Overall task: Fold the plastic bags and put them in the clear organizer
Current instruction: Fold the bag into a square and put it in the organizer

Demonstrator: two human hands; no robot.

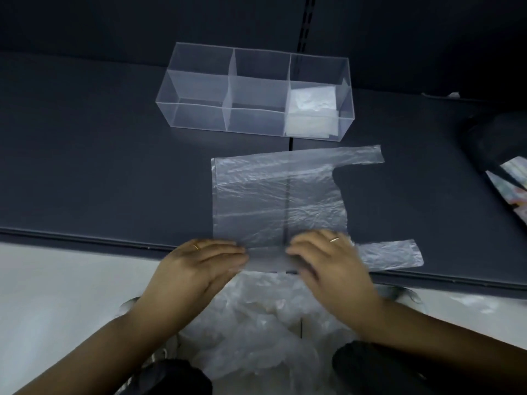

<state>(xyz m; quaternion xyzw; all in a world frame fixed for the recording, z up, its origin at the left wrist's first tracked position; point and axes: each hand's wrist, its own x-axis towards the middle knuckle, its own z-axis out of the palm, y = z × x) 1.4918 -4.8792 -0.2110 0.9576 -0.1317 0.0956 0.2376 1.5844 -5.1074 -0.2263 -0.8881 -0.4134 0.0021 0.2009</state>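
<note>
Presses down on a see-through plastic bag [278,201] with both hands, at the front edge of the dark surface [99,166]. Lays the left hand [199,263] flat on the bag's near left corner, fingers straight and close together, pointing right. Lays the right hand [328,260] flat on the same near edge, close to the left hand but not touching it, fingers straight and close together, pointing left, a bit blurry. Wears a thin ring [196,247] on the left hand and another ring [334,239] on the right. Spread out flat, that bag, with its two handles sticking out to the right: a far handle [359,155] and a near handle [390,252] just beside the right hand. Behind the bag, toward the back edge of the surface, a clear organizer [196,118] with three compartments in a row. In the right compartment, some folded bags [312,112]. Below the front edge, between the two arms, a crumpled pile of bags [262,323]. At the right edge of the surface, a dark thing [496,143], too blurry to name, with colourful paper [513,183] by it.
</note>
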